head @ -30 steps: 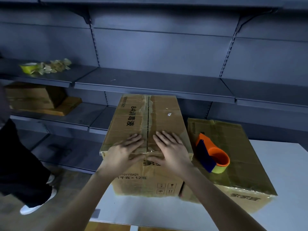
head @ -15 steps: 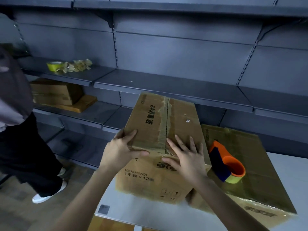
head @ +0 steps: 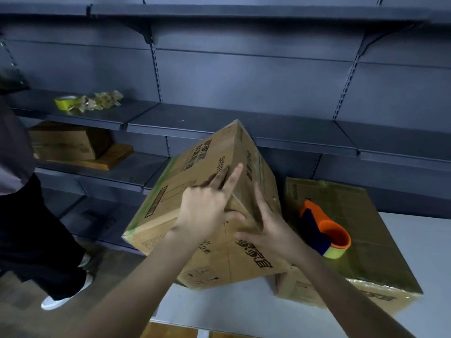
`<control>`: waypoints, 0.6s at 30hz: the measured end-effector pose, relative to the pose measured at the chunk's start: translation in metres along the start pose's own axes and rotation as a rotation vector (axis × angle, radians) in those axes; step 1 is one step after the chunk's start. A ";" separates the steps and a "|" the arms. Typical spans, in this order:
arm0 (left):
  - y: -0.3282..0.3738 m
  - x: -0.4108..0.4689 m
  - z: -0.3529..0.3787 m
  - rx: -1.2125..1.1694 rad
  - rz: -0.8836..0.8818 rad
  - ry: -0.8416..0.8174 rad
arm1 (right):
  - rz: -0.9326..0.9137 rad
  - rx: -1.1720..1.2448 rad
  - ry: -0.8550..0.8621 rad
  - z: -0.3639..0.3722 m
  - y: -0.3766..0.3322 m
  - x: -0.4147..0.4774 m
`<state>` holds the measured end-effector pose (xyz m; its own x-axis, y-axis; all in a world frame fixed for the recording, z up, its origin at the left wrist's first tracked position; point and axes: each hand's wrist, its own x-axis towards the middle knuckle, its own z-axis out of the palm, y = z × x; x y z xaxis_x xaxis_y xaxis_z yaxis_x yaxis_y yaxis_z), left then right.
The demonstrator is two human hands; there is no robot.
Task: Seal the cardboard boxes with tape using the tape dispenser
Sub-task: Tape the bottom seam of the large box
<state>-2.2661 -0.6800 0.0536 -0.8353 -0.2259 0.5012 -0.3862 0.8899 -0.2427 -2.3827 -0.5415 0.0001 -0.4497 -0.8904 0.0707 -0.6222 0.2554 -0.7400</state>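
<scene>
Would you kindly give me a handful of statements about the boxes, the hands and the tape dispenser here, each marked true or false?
1. The box under the hands is tipped up on an edge. True.
2. The tape dispenser is held in the right hand. False: it lies on top of the second box, and the right hand rests open on the tipped box.
3. The left hand presses on the tipped box, fingers spread. True.
4. The shelf behind the table is packed with boxes. False: it is mostly bare, with a tape roll and crumpled scraps at the left.
5. The dispenser is orange and dark blue. True.
</scene>
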 end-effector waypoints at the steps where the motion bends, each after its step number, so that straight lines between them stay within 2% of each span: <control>1: -0.003 -0.001 0.000 -0.083 0.004 0.076 | -0.059 0.031 0.046 -0.006 -0.007 0.004; 3: -0.017 -0.011 0.009 -0.319 0.027 0.132 | -0.129 0.001 0.134 -0.016 -0.020 0.013; 4: -0.030 -0.018 0.015 -0.504 0.012 0.062 | -0.138 -0.050 0.148 -0.019 -0.026 0.016; 6: -0.057 -0.037 0.029 -0.938 -0.168 -0.142 | -0.111 -0.163 0.111 -0.021 -0.037 0.021; 7: -0.071 -0.047 0.039 -1.062 -0.282 -0.167 | -0.102 -0.204 0.087 -0.018 -0.042 0.023; 9: -0.089 -0.059 0.055 -1.033 -0.374 -0.234 | -0.119 -0.314 0.072 -0.010 -0.051 0.027; 12: -0.092 -0.066 0.067 -0.852 -0.244 -0.366 | -0.195 -0.499 0.115 -0.001 -0.058 0.033; 18: -0.110 -0.075 0.072 -0.735 -0.282 -0.315 | -0.276 -0.534 0.168 0.018 -0.072 0.046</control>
<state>-2.1896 -0.7899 -0.0170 -0.8578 -0.4811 0.1808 -0.3350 0.7901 0.5133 -2.3469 -0.6078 0.0443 -0.2943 -0.8900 0.3482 -0.9448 0.2160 -0.2464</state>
